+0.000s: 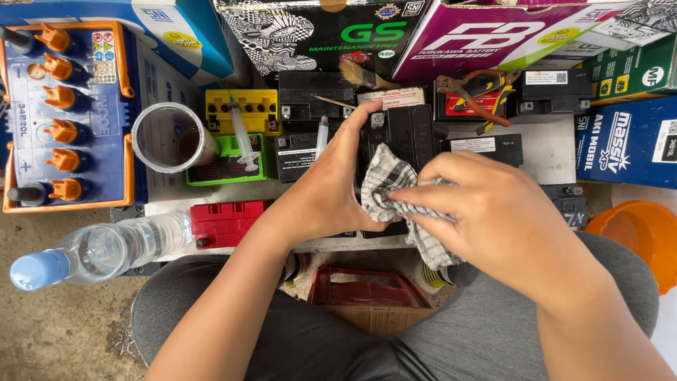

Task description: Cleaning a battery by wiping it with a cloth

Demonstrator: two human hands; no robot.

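My left hand (331, 187) grips the left side of a small black battery (405, 134), fingers reaching up to its top edge. My right hand (486, 212) is closed on a grey checked cloth (391, 180) and presses it against the battery's front face. The cloth hangs down below my right hand and hides the battery's lower part. Both forearms come in from the bottom, over my knees in grey trousers.
Around the battery lie several small batteries: black (307, 95), yellow (254, 106), green (229, 166), red (226, 222). Two syringes (242, 134), a clear cup (169, 137), pliers (479, 95), a brush (356, 76). A blue battery with orange caps (67, 127), a water bottle (99, 250), an orange bowl (638, 236), boxes behind.
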